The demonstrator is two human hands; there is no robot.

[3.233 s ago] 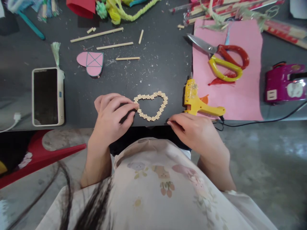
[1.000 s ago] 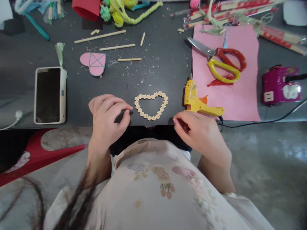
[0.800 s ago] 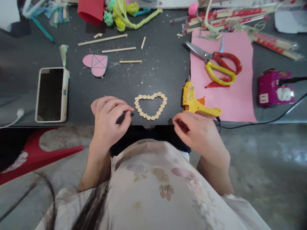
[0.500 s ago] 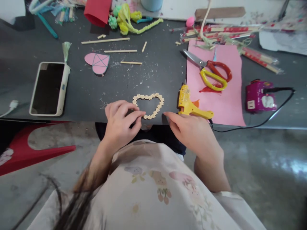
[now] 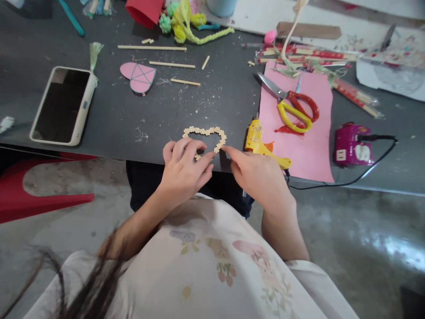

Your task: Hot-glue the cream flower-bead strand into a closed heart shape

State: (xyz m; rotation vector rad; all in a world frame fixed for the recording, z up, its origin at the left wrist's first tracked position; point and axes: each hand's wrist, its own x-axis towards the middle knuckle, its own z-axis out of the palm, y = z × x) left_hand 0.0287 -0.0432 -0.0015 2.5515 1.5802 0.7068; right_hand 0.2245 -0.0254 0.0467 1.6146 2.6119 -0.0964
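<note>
The beaded heart outline [image 5: 221,138], near the counter's [image 5: 116,119] six-o'clock edge, looks already shaped where visible, the left hand [image 5: 183,172] curled over its seven-o'clock side, the right hand [image 5: 260,175] pointing at four; whether either grips, or what remains, I cannot tell.

Left hand [image 5: 182,173] arched, fingers [image 5: 203,162] bent; right hand [image 5: 260,175] pointing inward

Pale shirt [image 5: 199,266], pastel prints [image 5: 226,272]; dark lower garment [image 5: 143,188].
</note>
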